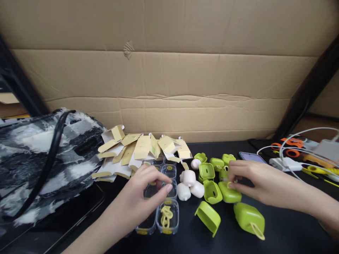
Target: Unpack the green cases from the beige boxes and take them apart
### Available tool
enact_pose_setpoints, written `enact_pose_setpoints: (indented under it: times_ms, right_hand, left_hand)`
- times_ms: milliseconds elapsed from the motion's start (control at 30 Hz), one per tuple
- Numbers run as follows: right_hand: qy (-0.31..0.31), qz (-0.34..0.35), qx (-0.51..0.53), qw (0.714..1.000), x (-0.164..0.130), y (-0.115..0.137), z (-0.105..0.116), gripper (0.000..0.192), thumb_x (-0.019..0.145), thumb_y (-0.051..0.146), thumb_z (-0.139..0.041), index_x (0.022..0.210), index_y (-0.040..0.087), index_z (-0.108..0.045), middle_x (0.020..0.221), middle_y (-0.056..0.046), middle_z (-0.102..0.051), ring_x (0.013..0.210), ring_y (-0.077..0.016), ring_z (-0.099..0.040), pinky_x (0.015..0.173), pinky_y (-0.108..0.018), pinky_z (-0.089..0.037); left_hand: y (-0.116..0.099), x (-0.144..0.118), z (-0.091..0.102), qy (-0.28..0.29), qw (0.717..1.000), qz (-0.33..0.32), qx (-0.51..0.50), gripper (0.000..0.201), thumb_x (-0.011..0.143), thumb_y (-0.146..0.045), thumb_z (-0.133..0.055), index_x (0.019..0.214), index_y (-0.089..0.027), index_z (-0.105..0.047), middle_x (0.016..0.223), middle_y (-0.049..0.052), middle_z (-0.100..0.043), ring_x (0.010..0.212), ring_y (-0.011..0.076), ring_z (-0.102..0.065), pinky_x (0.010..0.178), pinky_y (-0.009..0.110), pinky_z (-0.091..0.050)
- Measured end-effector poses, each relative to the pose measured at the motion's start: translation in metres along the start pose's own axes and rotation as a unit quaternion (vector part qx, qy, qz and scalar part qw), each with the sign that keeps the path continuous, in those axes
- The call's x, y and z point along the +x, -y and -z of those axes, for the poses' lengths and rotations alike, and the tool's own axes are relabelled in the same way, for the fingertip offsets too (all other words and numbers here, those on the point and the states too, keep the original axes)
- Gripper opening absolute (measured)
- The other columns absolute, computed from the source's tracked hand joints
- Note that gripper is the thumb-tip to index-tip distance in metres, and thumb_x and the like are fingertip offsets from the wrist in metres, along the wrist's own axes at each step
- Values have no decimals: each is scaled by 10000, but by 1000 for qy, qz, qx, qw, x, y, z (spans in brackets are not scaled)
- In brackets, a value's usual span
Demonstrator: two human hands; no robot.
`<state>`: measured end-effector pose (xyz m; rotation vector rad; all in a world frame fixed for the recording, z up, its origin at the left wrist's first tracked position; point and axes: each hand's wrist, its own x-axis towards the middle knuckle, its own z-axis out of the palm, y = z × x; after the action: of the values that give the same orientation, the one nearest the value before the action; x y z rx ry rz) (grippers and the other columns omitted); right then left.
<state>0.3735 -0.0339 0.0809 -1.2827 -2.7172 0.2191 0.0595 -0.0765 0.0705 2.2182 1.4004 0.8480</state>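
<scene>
My left hand (148, 194) hovers over clear plastic boxes (169, 172), thumb and index finger apart, nothing between them. In the nearest box (158, 219) lie pale yellow strap loops (166, 216). My right hand (246, 178) has its fingertips pinched at the upper edge of a rounded green case (231, 195), where a small pale yellow bit shows. Closer to me rest a green case with a yellow loop (249, 218) and an open green half (209, 217). Several more green parts (212, 192) cluster left of my right hand. Whitish rounded pieces (189, 178) are piled between the boxes and the green parts.
Opened small cardboard boxes (144, 146) are heaped at the back, against a tall cardboard wall (169, 77). A black-and-white patterned bag (53, 155) with a black strap stands left. On the right are a phone (251, 157), a white charger with cables (284, 164) and orange-handled tools (292, 143).
</scene>
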Motion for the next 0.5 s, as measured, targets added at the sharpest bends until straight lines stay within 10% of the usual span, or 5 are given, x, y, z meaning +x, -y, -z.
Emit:
enact_pose_setpoints:
  times_ms: [233,433,500]
  right_hand:
    - [-227,-31,200,953,2,13,5,166,903,404,-499,862,246,-535,944,-40,-670,792,-189,-641,674,-303,-524]
    - [-236,33,418,876,13,61,-28,154,936,340,-476,836,242,-539,1067,-51,-671,997,-188,-648,785,-284,-561]
    - [-199,73,434,875,9,76,-38,154,934,329,-481,830,243,-555,1041,-53,-684,965,-188,-666,797,-293,-564]
  left_hand:
    - [-23,-13,-4,11,950,122,-287,607,852,-600,-463,1322,-235,-343,681,-36,-545,608,140,-450,631,279,-357]
    - [-25,-17,-43,228,703,251,-625,830,665,-780,-536,1220,-165,-494,720,16,-623,622,128,-528,637,233,-373]
    - [-23,-19,-54,241,674,209,-666,682,696,-724,-570,1069,-153,-594,770,43,-618,824,178,-584,797,258,-401]
